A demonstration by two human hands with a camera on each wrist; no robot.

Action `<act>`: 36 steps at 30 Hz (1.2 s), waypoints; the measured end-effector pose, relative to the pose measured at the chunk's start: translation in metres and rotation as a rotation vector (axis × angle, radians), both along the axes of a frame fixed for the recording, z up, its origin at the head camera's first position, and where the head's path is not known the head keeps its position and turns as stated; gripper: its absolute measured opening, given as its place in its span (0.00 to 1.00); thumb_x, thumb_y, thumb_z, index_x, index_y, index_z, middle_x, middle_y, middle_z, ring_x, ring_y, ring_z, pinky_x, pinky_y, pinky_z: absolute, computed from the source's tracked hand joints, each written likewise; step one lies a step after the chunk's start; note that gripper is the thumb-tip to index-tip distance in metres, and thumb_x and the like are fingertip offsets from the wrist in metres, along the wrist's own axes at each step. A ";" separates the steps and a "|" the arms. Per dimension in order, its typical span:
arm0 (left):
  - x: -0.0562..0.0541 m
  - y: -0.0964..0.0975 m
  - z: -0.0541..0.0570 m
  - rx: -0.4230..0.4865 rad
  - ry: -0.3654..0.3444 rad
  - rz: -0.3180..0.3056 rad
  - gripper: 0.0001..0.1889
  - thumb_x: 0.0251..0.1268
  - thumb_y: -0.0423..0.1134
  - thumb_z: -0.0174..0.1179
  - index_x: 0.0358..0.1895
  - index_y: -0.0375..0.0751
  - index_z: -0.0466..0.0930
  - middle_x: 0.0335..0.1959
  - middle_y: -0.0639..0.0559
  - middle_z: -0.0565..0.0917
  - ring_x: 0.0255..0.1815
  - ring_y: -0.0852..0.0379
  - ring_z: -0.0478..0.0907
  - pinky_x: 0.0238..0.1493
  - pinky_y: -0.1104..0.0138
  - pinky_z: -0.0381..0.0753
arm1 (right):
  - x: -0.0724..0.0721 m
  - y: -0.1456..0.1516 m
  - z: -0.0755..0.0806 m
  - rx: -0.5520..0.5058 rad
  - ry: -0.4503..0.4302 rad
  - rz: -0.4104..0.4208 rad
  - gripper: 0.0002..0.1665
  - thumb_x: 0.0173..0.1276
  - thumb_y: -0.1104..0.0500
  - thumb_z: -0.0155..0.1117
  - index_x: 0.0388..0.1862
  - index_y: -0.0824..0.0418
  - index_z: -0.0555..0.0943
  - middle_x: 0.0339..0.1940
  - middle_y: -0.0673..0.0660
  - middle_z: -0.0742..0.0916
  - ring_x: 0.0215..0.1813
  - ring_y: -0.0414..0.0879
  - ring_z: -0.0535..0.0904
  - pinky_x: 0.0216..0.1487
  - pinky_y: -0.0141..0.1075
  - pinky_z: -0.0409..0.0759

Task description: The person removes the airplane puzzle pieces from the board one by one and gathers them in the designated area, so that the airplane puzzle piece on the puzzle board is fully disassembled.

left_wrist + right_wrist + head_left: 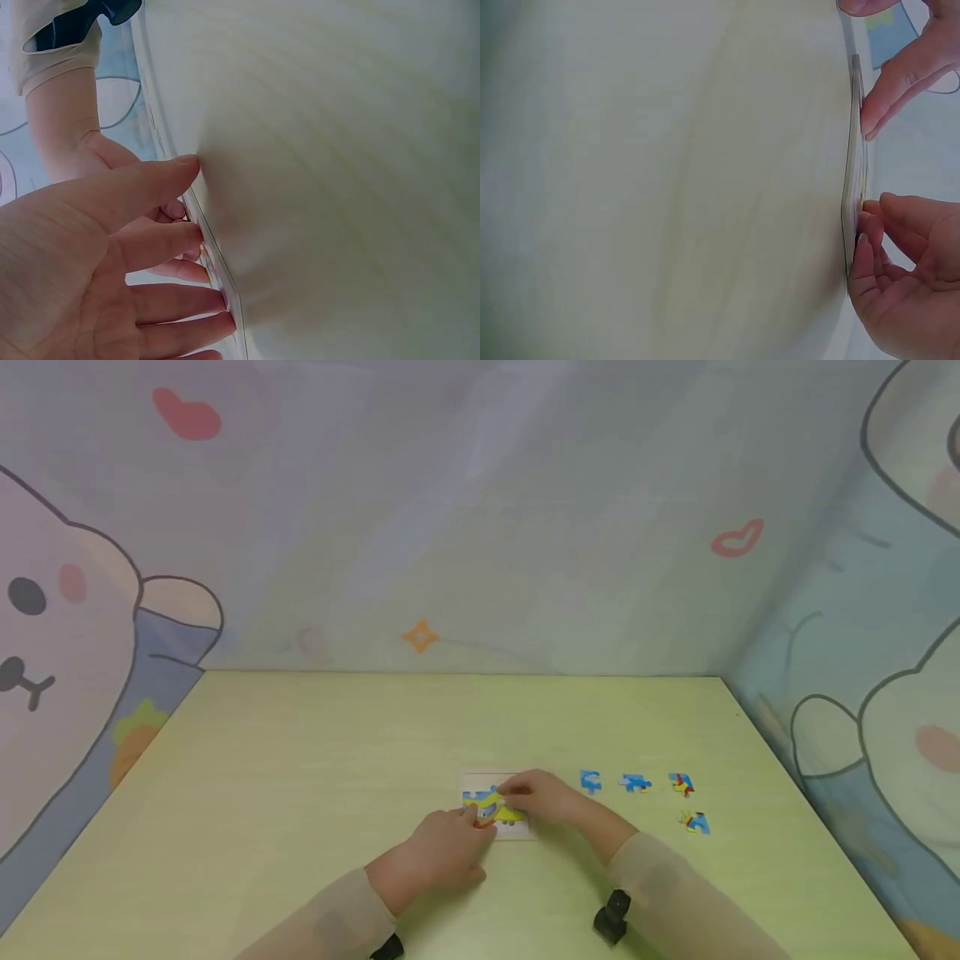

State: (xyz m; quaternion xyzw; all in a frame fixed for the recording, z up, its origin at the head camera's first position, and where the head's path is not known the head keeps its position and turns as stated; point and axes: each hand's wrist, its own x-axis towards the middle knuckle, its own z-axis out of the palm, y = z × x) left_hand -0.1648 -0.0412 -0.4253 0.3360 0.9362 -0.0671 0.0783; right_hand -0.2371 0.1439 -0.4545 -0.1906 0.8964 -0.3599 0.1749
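- Head view: we see a patterned wall [465, 527] rising behind the work, with a cartoon animal [67, 635] printed on the cloth at the left.
- Below it we have the pale yellow-green table [300, 760], and everything being handled lies on it.
- Two beige sleeves reach in from the near side, the right sleeve [690, 893] and the left sleeve [322, 918].
- We find the left hand [444, 852] at the board's near left, its fingers extended and pressing on the board, its thumb spread apart from them.
- We see the right hand [551, 797] over the board's right part, fingers curled and fingertips drawn together at the fitted picture; we cannot tell whether they pinch a piece.
- Under both hands we have the board [517, 833], flat on the table.
- On it we make out the picture [491, 802], blue, yellow and red, partly covered by fingers.
- We notice a black device [611, 920] at the right wrist.
- Right of the board lie four loose pieces: a blue piece [590, 782], a blue-yellow piece [636, 783], a red-blue piece [682, 783] and, nearer us, a yellow-blue piece [696, 822].
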 end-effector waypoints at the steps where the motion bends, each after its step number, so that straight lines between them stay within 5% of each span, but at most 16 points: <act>1: 0.000 0.000 0.000 -0.004 0.000 0.000 0.26 0.54 0.56 0.63 0.54 0.46 0.76 0.58 0.37 0.74 0.55 0.45 0.75 0.45 0.56 0.78 | 0.000 -0.001 -0.001 -0.002 -0.009 -0.004 0.14 0.68 0.60 0.57 0.50 0.62 0.81 0.47 0.54 0.83 0.47 0.46 0.75 0.52 0.44 0.72; 16: 0.000 -0.001 -0.001 -0.011 0.010 -0.012 0.27 0.55 0.55 0.62 0.56 0.46 0.76 0.58 0.37 0.74 0.55 0.44 0.75 0.45 0.56 0.77 | 0.001 -0.005 -0.002 -0.037 0.010 -0.071 0.11 0.67 0.62 0.58 0.46 0.62 0.81 0.45 0.54 0.82 0.48 0.48 0.76 0.53 0.46 0.71; 23: -0.002 0.000 -0.003 -0.012 0.011 -0.012 0.27 0.55 0.56 0.62 0.57 0.46 0.76 0.59 0.37 0.74 0.56 0.44 0.74 0.46 0.57 0.77 | -0.002 -0.003 0.000 -0.102 0.045 -0.090 0.05 0.64 0.65 0.60 0.38 0.61 0.81 0.37 0.52 0.83 0.41 0.44 0.77 0.46 0.39 0.75; 36: -0.002 -0.001 -0.006 0.014 -0.005 0.010 0.24 0.54 0.55 0.63 0.52 0.47 0.77 0.56 0.39 0.75 0.51 0.47 0.76 0.41 0.59 0.78 | -0.006 0.000 -0.002 -0.205 -0.055 -0.167 0.04 0.64 0.66 0.61 0.36 0.63 0.82 0.32 0.52 0.83 0.35 0.42 0.79 0.41 0.35 0.78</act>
